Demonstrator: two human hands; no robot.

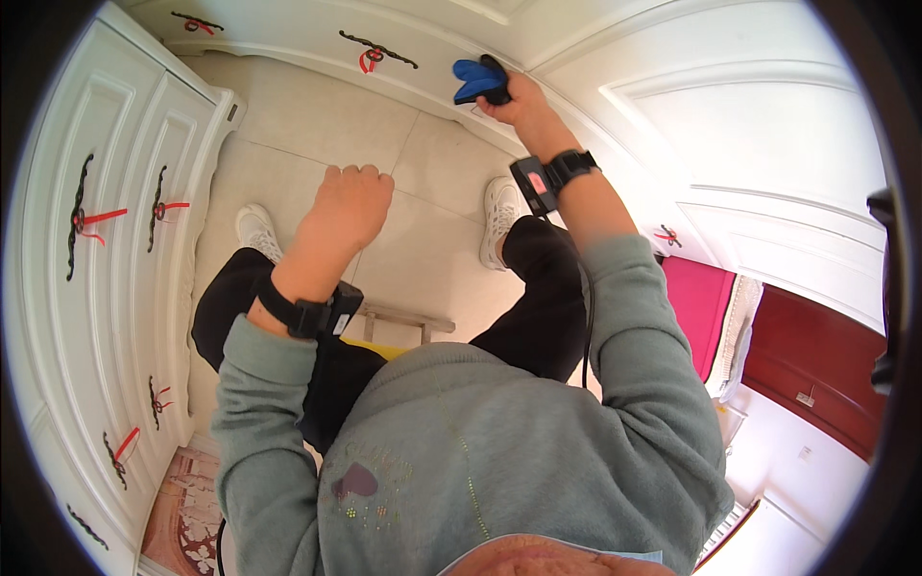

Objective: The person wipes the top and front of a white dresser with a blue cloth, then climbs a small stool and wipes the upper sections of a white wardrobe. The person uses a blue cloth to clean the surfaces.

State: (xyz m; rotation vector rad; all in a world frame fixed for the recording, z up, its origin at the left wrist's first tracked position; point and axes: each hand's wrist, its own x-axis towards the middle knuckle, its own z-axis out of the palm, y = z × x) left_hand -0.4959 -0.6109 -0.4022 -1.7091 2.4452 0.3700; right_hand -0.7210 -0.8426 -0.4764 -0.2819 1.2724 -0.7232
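Observation:
My right hand (520,99) is closed around a small blue and black item (481,79) with soft-looking blue lobes; its exact kind is unclear. It is held against or just in front of the low front of a white cabinet (439,65), to the right of a black drawer handle (378,50) tied with red ribbon. My left hand (342,205) hovers over the tiled floor, back upward, its fingers curled into a loose fist. Nothing shows in it, though the palm is hidden. A black strap with a small box sits on each wrist.
On the left stands a white drawer chest (119,216) with several ribbon-tied black handles. Below me are the pale floor tiles (310,115) and a wooden stool (403,317). A pink cloth surface (695,309) and a dark red panel (814,360) lie at right.

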